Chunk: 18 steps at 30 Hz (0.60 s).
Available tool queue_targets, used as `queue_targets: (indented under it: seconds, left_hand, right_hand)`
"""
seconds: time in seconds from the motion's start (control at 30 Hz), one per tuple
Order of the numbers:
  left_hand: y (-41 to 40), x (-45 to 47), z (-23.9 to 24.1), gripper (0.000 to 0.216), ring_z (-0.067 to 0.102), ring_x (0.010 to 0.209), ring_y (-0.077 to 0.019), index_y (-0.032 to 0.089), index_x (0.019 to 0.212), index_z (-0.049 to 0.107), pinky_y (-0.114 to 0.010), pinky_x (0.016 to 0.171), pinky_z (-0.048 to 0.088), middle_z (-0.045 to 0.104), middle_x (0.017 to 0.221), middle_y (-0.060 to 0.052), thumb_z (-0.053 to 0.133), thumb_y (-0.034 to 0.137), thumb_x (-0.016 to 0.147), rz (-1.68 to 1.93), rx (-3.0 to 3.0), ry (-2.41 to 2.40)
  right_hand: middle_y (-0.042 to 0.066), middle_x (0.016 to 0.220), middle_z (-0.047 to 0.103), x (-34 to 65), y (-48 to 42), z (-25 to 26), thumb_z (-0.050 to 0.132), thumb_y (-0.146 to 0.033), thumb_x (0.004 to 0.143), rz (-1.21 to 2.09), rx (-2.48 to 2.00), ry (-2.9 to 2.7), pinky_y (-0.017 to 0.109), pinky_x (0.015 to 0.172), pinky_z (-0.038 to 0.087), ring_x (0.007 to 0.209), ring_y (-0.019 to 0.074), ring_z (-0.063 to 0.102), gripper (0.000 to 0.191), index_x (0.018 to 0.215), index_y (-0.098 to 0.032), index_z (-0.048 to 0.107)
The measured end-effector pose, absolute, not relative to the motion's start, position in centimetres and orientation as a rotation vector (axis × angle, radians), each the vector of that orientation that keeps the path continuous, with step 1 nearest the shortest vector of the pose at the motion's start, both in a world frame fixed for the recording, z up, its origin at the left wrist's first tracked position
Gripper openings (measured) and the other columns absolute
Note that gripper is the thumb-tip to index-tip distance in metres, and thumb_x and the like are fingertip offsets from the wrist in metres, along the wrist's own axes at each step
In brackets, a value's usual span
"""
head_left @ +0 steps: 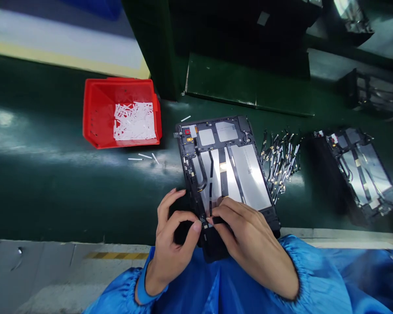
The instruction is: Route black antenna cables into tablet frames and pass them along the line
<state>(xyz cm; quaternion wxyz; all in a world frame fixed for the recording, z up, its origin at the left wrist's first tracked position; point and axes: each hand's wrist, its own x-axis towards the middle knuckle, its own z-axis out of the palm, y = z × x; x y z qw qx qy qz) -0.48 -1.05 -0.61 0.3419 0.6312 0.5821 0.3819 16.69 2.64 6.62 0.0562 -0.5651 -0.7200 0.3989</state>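
With the open tablet (238, 168) as the clock's centre, a red bin (91, 113) of white strips (136, 124) sits at ten o'clock on the table (68, 192). A few loose strips (145, 155) lie at nine; a brushing sleeve could scatter them, and one stray strip (185, 118) near the tablet's upper left corner might get trapped beneath it if the tablet shifted.

At half past seven, the left hand (175, 237) has its thumb and forefinger drawn close together at the tablet's lower left edge; whether they grip anything, I cannot tell. Too hard a press there could bend a small part along that edge.

The tablet itself lies in front of the person, tilted a little on the table. Its thin black cable (211, 192) runs down towards the fingertips, so a sideways tug could crease it or seat it crooked.

The right hand (249, 235), at five, bunches its fingertips by the cable's lower end; its grip is hidden. A slipping nail could scratch the silver battery (253, 174) beneath its knuckles.

At three, a heap of cables (280, 163) lies against the tablet's side and could snag if the tablet turned. A second tablet (363, 170) rests farther out.
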Motion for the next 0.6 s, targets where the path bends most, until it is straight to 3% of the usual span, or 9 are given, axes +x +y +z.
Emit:
queue_targets:
  seconds: [0.6]
  left_hand:
    - [-0.51,-0.10,-0.23,0.010,0.036,0.139,-0.0284,0.021,0.083,0.056,-0.054,0.113,0.033,0.046,0.138,-0.006,0.061,0.013,0.086,0.954,1.667,1.513]
  right_hand:
    - [0.001,0.094,0.061,16.27,2.05,6.21,0.047,-0.016,0.095,1.128,-1.715,-2.145,0.035,0.078,0.045,0.087,0.0194,0.059,0.014,0.091,-0.021,0.060]
